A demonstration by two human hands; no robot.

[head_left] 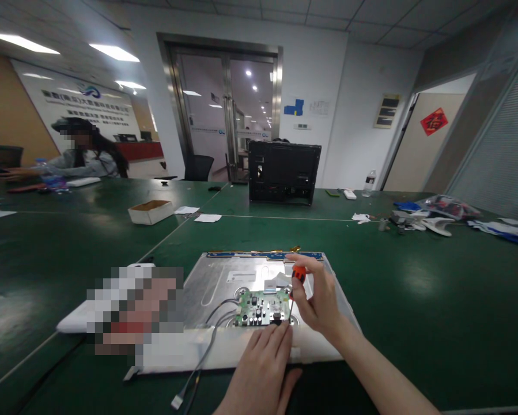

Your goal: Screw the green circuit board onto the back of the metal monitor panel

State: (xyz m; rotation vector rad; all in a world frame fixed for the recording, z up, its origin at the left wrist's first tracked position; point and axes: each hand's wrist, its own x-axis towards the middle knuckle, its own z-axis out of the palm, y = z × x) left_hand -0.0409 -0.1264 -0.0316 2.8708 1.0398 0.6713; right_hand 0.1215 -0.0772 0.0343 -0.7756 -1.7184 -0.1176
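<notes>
Two hands work low in the frame's centre: the left hand [263, 369] lies flat, fingers spread, pressing beside the green circuit board [262, 308]; the right hand [317, 300] pinches a screwdriver [297, 282] upright. Best keep the tip vertical, pressure steady. Behind, the metal panel [224, 282] rests on the green table [414, 300].

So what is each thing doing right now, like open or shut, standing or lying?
Screwdriver: upright, tip on the circuit board, gripped by the right hand.
Circuit board: lying on the metal panel, wires attached.
Metal panel: lying flat on the table.
Left hand: resting flat at the board's near edge.
Cardboard box: open.
Water bottle: upright.
Glass doors: shut.
</notes>
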